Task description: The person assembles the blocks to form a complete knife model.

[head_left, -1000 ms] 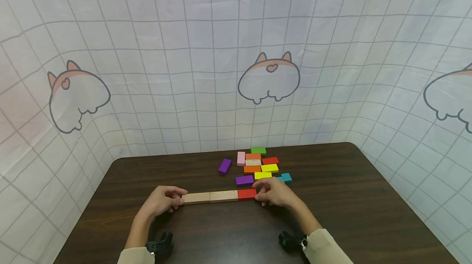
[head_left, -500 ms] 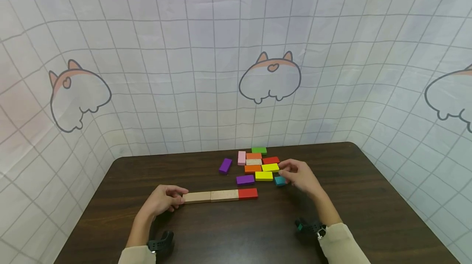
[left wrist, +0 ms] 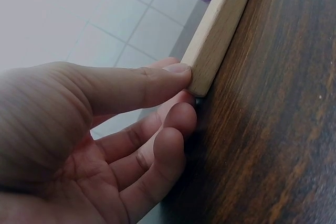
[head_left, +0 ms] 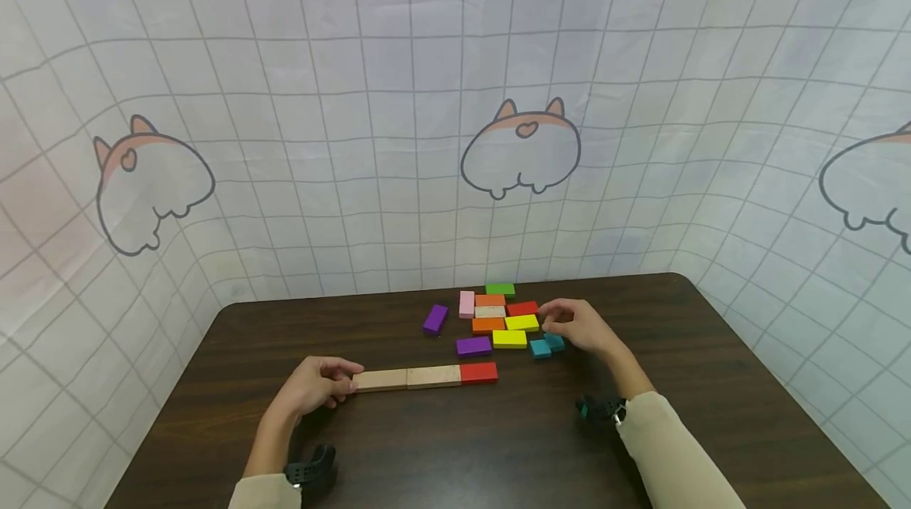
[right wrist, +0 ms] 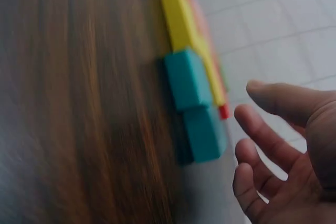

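My left hand (head_left: 311, 388) pinches the left end of a plain wooden block (head_left: 380, 381) between thumb and fingers. In the left wrist view the thumb (left wrist: 152, 83) lies against the block's end. A second plain block (head_left: 433, 376) and a red block (head_left: 479, 372) continue the row to the right, end to end. My right hand (head_left: 585, 326) hovers by the right side of the coloured blocks, fingers loosely bent and holding nothing. Closest to it are two teal blocks (head_left: 540, 348), touching each other, and a yellow block (head_left: 523, 322).
Behind the row lie a purple block (head_left: 474, 347), another yellow block (head_left: 509, 339), orange blocks (head_left: 488, 326), a pink block (head_left: 466, 304) and a green block (head_left: 500, 289). One purple block (head_left: 436, 320) lies apart to the left. A grid-patterned curtain (head_left: 342, 177) rises behind the dark table (head_left: 441, 454).
My right hand has left the red block's end and moved right and back, past the teal blocks. The left hand and the row have stayed in place.
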Tool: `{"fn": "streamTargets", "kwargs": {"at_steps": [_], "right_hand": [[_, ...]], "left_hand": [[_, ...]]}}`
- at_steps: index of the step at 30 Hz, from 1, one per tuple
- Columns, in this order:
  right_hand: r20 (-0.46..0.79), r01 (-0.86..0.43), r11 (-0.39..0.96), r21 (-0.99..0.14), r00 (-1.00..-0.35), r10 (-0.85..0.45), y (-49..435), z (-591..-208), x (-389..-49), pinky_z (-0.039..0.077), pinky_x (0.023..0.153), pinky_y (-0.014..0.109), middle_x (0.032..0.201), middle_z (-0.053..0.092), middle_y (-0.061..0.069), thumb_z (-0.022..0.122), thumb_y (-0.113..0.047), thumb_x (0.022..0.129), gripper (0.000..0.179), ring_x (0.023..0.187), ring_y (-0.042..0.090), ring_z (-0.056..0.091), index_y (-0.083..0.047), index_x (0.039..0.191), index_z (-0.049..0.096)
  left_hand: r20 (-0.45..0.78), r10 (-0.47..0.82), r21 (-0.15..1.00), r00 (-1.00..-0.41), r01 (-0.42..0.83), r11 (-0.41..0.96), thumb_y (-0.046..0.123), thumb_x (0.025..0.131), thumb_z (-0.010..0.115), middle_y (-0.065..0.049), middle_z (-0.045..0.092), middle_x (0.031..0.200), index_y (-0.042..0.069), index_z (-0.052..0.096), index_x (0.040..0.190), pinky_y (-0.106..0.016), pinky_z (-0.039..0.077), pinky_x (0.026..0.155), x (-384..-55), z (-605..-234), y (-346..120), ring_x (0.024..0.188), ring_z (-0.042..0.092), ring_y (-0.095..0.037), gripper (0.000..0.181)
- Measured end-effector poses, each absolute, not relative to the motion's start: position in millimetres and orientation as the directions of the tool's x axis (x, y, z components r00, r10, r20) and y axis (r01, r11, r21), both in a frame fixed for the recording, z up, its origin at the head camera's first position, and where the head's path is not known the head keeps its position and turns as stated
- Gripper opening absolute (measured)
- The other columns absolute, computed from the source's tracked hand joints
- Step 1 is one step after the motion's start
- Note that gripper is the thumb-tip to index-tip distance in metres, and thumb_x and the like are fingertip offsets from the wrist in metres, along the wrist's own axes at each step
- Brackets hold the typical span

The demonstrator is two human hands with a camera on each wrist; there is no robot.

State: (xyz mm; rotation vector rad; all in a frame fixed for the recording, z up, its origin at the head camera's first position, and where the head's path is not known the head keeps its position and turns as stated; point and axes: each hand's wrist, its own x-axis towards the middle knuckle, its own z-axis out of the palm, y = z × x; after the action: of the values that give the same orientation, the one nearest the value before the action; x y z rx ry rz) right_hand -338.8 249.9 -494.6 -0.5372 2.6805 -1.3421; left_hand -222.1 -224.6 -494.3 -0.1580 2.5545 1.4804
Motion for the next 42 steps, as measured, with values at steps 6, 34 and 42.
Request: {"fn": "streamTargets", "kwargs": {"at_steps": [6, 34, 42], "right_hand": [[-0.032, -0.236, 0.609, -0.757, -0.918, -0.395, 253.2, -498.5, -360.1, 0.053, 0.088, 0.039, 0.107, 0.071, 0.011, 0.07, -0.014, 0.098, 0.028, 0.094, 0.022, 0.061, -0.005, 0.124, 0.071], [-0.096, -0.245, 0.644, -0.724, -0.89, -0.446, 241.5, -499.2, -380.0, 0.047, 0.077, 0.034, 0.087, 0.068, 0.007, 0.076, -0.007, 0.091, 0.035, 0.079, 0.018, 0.054, 0.001, 0.125, 0.07], [-0.032, -0.279, 0.647, -0.71, -0.904, -0.425, 248.7, -496.2, -379.4, 0.05, 0.079, 0.033, 0.093, 0.07, 0.006, 0.075, -0.012, 0.093, 0.037, 0.084, 0.019, 0.056, -0.004, 0.129, 0.07]], "left_hand": [[-0.214, 0.005, 0.848, -0.977, -0.183, 0.497, 0.008, 0.09, 0.077, -0.007, 0.069, 0.084, 0.005, 0.076, 0.115, -0.035, 0.053, 0.064, -222.6, -495.3, -224.8, 0.072, 0.063, -0.02, 0.025], [-0.212, 0.006, 0.854, -0.977, -0.183, 0.487, 0.008, 0.09, 0.077, -0.007, 0.069, 0.084, 0.005, 0.076, 0.115, -0.036, 0.053, 0.064, -222.2, -495.9, -225.1, 0.072, 0.063, -0.02, 0.025], [-0.206, 0.0, 0.855, -0.978, -0.18, 0.486, 0.007, 0.089, 0.077, -0.006, 0.069, 0.082, 0.005, 0.077, 0.114, -0.036, 0.053, 0.063, -222.2, -495.4, -225.1, 0.071, 0.063, -0.02, 0.025]]}}
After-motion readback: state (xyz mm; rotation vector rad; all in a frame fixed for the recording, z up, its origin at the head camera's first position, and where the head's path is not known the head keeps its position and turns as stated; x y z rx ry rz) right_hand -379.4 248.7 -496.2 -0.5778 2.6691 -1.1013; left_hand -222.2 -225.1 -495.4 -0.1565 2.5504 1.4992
